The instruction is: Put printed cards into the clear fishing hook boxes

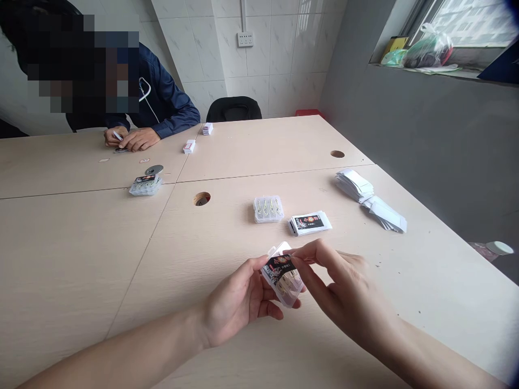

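My left hand [243, 294] is closed around a small clear plastic box [292, 296], which is tilted over the table and has gold-coloured pieces inside. A black printed label [279, 266] with red and white lettering lies across the upper part of the box. Thumb and forefinger of my right hand [344, 289] pinch the label's right edge. Whether the label is fully stuck down I cannot tell. Just beyond my hands are another clear box [268, 209] with gold-coloured pieces and a stack of labels [311, 222] on white backing.
White paper strips [354, 185] lie in heaps at the right. Labelled boxes [146, 185] and a metal disc [154, 170] sit at the left. Round holes [201, 199] pierce the table. Opposite, a co-worker's hands [140, 139] work near small white stacks [189, 146].
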`<state>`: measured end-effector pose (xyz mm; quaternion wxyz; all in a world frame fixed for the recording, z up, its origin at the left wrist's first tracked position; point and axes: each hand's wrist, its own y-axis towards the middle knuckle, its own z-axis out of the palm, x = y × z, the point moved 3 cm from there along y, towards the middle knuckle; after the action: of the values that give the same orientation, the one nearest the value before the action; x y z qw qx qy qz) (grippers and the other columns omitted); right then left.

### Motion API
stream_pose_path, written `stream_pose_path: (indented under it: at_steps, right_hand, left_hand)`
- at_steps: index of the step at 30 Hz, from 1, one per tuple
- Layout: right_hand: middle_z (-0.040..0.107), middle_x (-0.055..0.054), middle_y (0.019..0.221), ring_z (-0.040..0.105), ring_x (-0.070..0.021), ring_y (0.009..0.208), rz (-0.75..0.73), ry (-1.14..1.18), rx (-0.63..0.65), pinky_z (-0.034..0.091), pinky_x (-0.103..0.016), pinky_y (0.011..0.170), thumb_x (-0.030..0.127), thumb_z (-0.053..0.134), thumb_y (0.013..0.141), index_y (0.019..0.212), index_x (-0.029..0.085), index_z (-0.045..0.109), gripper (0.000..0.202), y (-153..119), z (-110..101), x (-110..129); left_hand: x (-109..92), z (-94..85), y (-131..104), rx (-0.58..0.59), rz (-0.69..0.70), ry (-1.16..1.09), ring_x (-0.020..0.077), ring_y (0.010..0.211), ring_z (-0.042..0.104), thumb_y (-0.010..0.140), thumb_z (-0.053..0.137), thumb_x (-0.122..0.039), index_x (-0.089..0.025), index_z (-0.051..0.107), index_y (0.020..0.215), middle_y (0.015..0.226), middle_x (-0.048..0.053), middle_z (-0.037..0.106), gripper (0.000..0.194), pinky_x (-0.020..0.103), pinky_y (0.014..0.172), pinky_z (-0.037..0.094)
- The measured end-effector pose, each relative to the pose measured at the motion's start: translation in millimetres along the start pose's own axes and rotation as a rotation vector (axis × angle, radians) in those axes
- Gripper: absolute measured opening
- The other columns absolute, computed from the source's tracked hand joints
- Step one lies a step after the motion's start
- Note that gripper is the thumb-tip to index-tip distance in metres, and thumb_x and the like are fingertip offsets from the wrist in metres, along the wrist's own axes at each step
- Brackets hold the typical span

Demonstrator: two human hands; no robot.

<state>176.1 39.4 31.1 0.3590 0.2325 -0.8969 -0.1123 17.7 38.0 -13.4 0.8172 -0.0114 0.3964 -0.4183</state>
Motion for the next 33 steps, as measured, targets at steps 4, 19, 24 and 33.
stream_pose_path:
  at_steps: [4,19,24,33]
  right_hand:
    - [0.061,0.005,0.059,0.049,-0.0083,0.045,-0.032,-0.049,-0.003,0.035,-0.021,0.047,0.017,0.044,0.094,0.087,0.021,0.047,0.009,0,-1,3]
    - [0.067,0.001,0.073,0.058,-0.0101,0.055,0.067,0.036,0.029,0.035,-0.020,0.044,0.022,0.045,0.095,0.089,0.022,0.051,0.008,-1,1,-2]
    - [0.067,-0.001,0.079,0.061,-0.0116,0.059,0.162,0.071,0.044,0.038,-0.019,0.042,0.031,0.050,0.093,0.088,0.022,0.054,0.011,0,2,-8]
    - [0.065,-0.001,0.074,0.059,-0.0112,0.060,0.159,0.061,0.013,0.040,-0.019,0.044,0.030,0.050,0.093,0.083,0.022,0.056,0.014,3,1,-9]
  left_hand:
    - [-1,0.8,0,-0.005,-0.006,0.006,0.0207,0.089,0.065,0.098,0.029,-0.042,-0.013,0.064,0.107,0.098,0.012,0.067,0.047,0.025,0.067,0.045]
    - [-1,1.2,0,-0.018,-0.002,0.046,0.0211,0.089,0.063,0.098,0.028,-0.046,-0.014,0.065,0.108,0.100,0.012,0.066,0.050,0.027,0.068,0.044]
    - [-1,2.7,-1,-0.015,-0.012,0.032,0.0227,0.091,0.063,0.097,0.030,-0.045,-0.016,0.063,0.116,0.101,0.012,0.066,0.048,0.029,0.070,0.045]
    - [0,3.1,-1,-0.002,-0.022,-0.002,0.0229,0.090,0.063,0.098,0.030,-0.045,-0.016,0.060,0.121,0.103,0.013,0.067,0.048,0.029,0.068,0.044]
